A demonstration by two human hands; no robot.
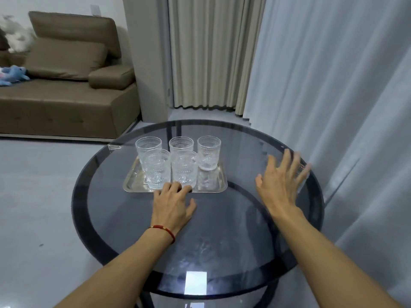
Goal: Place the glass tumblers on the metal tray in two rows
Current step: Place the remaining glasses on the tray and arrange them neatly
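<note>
five glass tumblers (pixel 175 161) are standing upright on the metal tray (pixel 131 185), which is lying left of centre on the round tabletop (pixel 222 230), toward its far edge. three are filling the far row and two the near row, so the near right corner of the tray is sitting bare, just in front of the far right tumbler (pixel 209 152).

the right hand (pixel 282 183) is reaching out with fingers spread wide toward the right edge of the tabletop. a sixth tumbler (pixel 303 172) seems to be standing there behind the fingers, mostly hidden and blurred; whether the fingers are touching it i cannot tell. the left hand (pixel 173 203) is holding nothing, lying palm down with its fingertips curled onto the near rim of the tray, apparently steadying it.

the relation that matters: the hidden tumbler is lying just beyond the right hand, well apart from the tray, and the free slot is lying to the left of that hand. the right hand is clearly the nearer one to both. the tumbler is upright, so its long axis is vertical, and a side grip looks fitting. the carry would be going leftward across the tabletop, and the risk is clipping the far right tumbler on the way down.
</note>
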